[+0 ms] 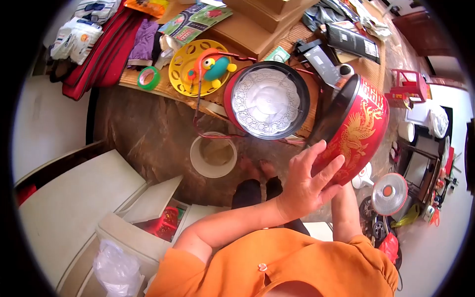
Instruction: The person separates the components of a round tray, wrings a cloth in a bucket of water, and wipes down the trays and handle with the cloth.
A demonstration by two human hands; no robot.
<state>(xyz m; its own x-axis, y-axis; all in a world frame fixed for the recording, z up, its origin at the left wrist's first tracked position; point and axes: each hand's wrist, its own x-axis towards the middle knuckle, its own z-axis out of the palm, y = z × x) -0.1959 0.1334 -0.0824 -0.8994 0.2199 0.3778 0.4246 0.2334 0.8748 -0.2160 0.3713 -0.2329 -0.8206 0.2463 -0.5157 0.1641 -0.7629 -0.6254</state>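
A deep, round red lid (365, 129) with gold phoenix and double-happiness patterns and a black rim is held tilted on its side. Against its lower outer wall lies my left hand (310, 182), fingers spread. My right forearm runs up behind the lid, which hides my right hand. Left of the lid is a matching round box (304, 101), red outside with a black rim. It sits at the table edge with its thin red curved handle (199, 94) out to the left. A white lace doily (266, 101) covers its divided inside.
The table (166, 89) holds a yellow tray (180, 81) with a toy bird (216, 68), green tape (148, 78), a cardboard box (252, 29) and black packages (352, 43). A white bucket (198, 161) stands by my feet. A fan (389, 194) is at right.
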